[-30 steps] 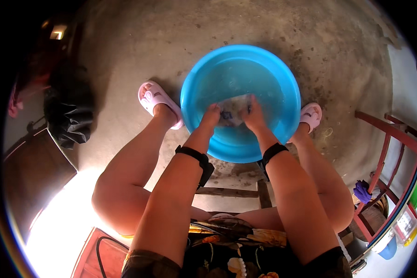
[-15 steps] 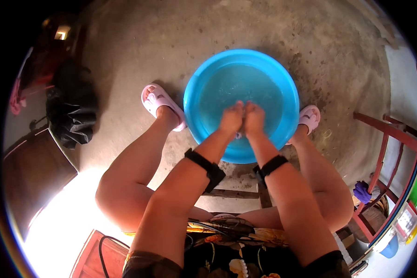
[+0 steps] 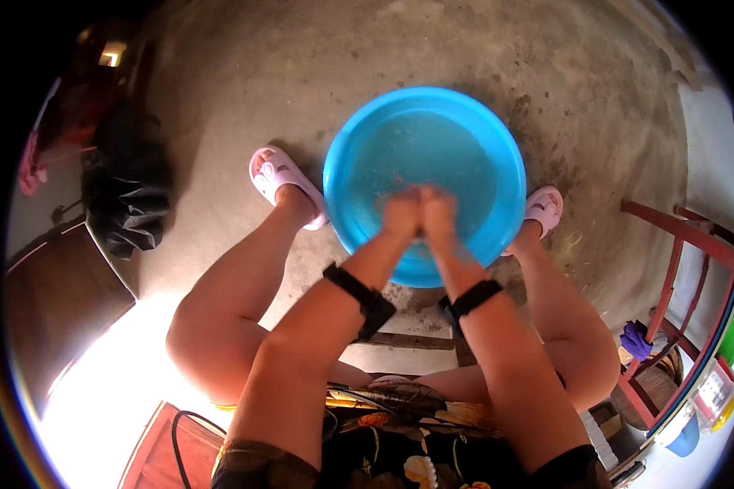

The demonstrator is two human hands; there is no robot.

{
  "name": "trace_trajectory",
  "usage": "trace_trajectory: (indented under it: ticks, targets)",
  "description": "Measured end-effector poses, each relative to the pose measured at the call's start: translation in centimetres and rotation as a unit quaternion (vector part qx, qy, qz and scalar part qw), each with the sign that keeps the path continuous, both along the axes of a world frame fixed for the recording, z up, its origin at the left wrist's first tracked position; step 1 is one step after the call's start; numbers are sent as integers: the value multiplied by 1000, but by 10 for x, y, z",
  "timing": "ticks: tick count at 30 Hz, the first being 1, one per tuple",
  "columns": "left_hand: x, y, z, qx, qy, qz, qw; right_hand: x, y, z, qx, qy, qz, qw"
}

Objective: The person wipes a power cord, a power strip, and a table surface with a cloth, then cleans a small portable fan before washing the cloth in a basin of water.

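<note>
The left hand (image 3: pixel 400 213) and right hand (image 3: pixel 439 213) meet side by side over the near half of the blue plastic basin (image 3: pixel 511 187), fingers seemingly curled inward. Blur softens them, so I cannot tell how tightly they close, whether anything is between them, or whether the fingertips are under the water (image 3: pixel 432 143). The basin sits on the concrete floor (image 3: pixel 236 81) between the feet.

Brisk strokes would likely slop water over the basin's rim, and a forearm leaning on its near edge could tip it. A knock from either foot might shift it, since both are just beside it. Spilled water could make the floor around the basin slippery, and splashes could wet the wristbands.

Counted: one basin, two hands, two black wristbands (image 3: pixel 361 300), and two pink slippers (image 3: pixel 284 178), one left of the basin and one right. Well right of the basin are one red wooden frame (image 3: pixel 669 224) and one purple cloth (image 3: pixel 635 341); well left, one crumpled black bundle (image 3: pixel 126 200).
</note>
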State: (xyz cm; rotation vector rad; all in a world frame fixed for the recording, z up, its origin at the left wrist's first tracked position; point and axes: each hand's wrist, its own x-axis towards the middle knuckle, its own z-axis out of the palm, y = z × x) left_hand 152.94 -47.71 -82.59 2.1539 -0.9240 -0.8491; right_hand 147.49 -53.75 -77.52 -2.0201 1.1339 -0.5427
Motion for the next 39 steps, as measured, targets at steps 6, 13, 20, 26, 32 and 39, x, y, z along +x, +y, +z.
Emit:
trace_trajectory:
  ticks: [6, 13, 20, 26, 32, 39]
  targets:
    - [6, -24, 44, 65, -108, -107, 986, -12, 8, -18, 238, -53, -108, 964]
    - [18, -8, 22, 109, 334, 256, 901, -55, -47, -77, 158, 187, -148, 958]
    - [25, 25, -10, 79, 391, 308, 864, -34, -18, -44, 219, 100, 84, 967]
    - [21, 16, 19, 31, 537, 348, 768, -8, 23, -1, 404, -24, 22, 914]
    - [-18, -19, 65, 2, 361, 220, 906, -21, -25, -3, 269, 108, -85, 953]
    - [-8, -19, 34, 24, -9, 22, 999, -21, -17, -6, 97, 67, -61, 991]
